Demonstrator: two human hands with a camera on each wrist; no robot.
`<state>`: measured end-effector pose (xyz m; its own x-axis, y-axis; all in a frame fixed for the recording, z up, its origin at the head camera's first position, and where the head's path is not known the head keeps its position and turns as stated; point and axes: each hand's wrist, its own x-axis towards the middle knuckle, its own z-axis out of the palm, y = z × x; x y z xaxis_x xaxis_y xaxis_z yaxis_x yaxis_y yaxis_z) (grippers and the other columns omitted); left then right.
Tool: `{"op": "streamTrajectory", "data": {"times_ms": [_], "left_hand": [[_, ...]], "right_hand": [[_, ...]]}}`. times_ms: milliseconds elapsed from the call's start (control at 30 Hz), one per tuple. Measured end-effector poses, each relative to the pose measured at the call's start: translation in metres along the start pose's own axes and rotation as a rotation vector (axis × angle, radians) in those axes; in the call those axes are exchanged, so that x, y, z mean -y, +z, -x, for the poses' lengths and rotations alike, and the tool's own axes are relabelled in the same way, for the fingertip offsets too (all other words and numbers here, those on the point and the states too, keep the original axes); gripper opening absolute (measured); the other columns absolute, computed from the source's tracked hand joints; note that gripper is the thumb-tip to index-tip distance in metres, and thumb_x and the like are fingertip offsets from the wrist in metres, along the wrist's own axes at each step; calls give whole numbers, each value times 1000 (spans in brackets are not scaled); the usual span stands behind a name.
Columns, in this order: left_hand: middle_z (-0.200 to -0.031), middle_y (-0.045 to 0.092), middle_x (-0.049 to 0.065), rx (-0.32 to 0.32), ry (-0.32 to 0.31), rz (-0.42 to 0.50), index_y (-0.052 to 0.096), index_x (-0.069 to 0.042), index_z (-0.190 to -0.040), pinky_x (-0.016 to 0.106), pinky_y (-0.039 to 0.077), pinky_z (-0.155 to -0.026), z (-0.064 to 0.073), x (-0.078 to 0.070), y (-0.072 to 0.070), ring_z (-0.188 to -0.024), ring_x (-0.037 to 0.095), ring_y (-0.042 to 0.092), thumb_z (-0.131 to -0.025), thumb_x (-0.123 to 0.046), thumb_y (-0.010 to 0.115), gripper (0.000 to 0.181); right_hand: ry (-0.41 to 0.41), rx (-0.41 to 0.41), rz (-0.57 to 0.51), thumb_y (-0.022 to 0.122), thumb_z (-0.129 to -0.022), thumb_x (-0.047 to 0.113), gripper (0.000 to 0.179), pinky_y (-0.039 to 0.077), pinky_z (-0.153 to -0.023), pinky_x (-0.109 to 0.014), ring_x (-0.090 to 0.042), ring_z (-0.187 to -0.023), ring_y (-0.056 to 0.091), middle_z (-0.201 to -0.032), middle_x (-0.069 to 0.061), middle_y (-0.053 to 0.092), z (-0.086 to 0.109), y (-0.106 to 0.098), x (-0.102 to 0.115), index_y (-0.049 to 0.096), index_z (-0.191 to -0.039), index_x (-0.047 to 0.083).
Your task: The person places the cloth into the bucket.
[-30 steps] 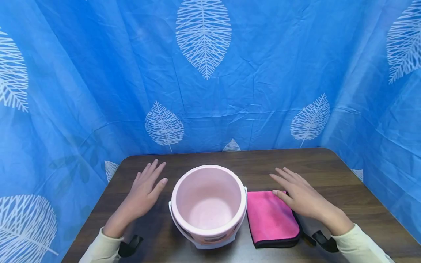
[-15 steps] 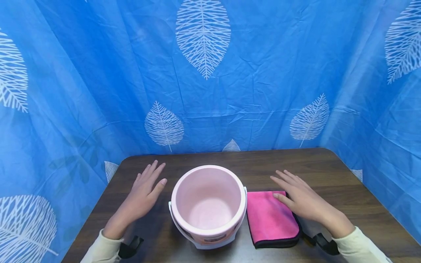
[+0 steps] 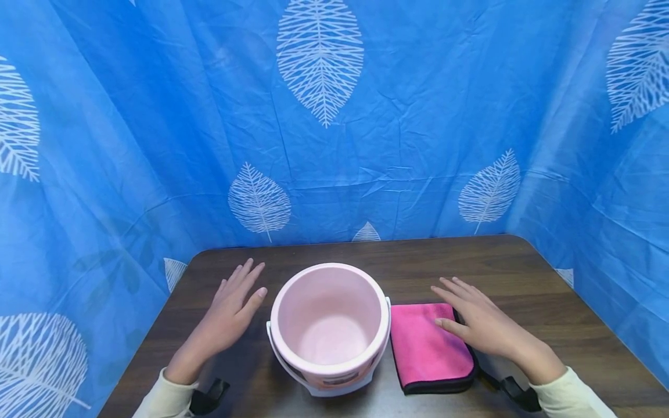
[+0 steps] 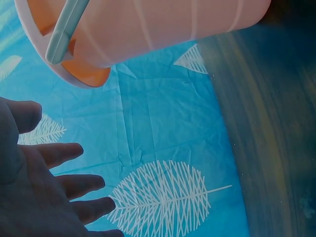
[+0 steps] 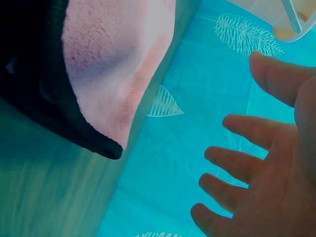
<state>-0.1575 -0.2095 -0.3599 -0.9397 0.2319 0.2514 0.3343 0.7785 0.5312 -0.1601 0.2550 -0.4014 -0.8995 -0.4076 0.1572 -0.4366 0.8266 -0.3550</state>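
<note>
A pale pink bucket (image 3: 330,367) stands upright on the table, its inside bare and its white handle (image 3: 286,367) hanging down at the front. To its right lies a folded bright pink cloth (image 3: 425,354) with black edging. My left hand (image 3: 225,316) hovers left of the bucket, fingers straight and thumb apart, touching nothing. My right hand (image 3: 483,322) is held above the cloth's right side, fingers extended, holding nothing. In the left wrist view the bucket (image 4: 163,24) is apart from the fingers. The right wrist view shows the cloth (image 5: 111,64) apart from the hand.
The dark wooden table (image 3: 418,261) has rounded far corners. A blue curtain (image 3: 397,145) with white leaf prints surrounds it at the back and both sides. Black straps (image 3: 209,397) are at both wrists.
Both hands have sunk very slightly, the right one a little more. The head view has shifted a touch. The bucket and cloth stay in place.
</note>
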Motion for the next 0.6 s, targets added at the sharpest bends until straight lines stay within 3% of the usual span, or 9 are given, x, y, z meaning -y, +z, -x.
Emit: {"op": "streamTrajectory", "data": {"times_ms": [600], "left_hand": [[-163,23,26,13,11,22,38,-3,-156,73,5,-116,-2,2,3,-151,48,13,-108,-35,45,58]], "right_hand": [[18,22,-33,73,-92,42,66,25,-107,-78,-55,-141,30,-151,-27,45,7,7,-1,57,-142,2]]}}
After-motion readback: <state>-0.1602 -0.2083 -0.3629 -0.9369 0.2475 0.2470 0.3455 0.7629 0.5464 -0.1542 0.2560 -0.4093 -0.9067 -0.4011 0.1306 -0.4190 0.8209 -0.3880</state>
